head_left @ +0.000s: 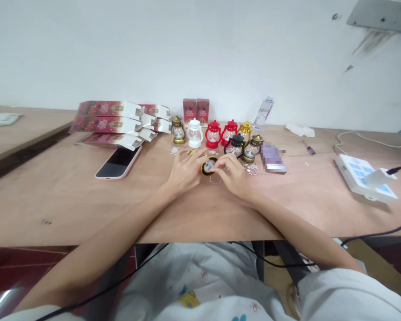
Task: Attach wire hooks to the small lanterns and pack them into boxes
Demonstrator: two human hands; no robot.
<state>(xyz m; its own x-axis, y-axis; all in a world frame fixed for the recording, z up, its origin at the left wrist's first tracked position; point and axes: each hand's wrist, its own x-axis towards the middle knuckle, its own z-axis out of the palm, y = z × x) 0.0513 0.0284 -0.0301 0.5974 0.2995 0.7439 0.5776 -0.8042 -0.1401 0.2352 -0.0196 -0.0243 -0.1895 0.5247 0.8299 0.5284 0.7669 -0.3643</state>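
My left hand (186,171) is wrapped round a small gold and dark lantern (203,171), tipped over so its round underside faces me. Most of its body is hidden by the fingers. At that underside, the thumb and fingertips of my right hand (234,175) are pinched together; whatever they hold is too small to make out. A thin pale wire loop (215,181) lies just below the lantern. Behind my hands stand a bronze lantern (178,131), a white lantern (195,134), red lanterns (213,135), a yellow-gold lantern (245,129) and a black lantern (234,146).
Folded red boxes (110,124) are piled at the left, behind a phone (118,163). Two upright red boxes (196,110) and a tilted clear bottle (264,110) stand by the wall. At the right are a blurred packet (272,158), crumpled tissue (300,130), a screwdriver (310,150) and a power strip (357,174).
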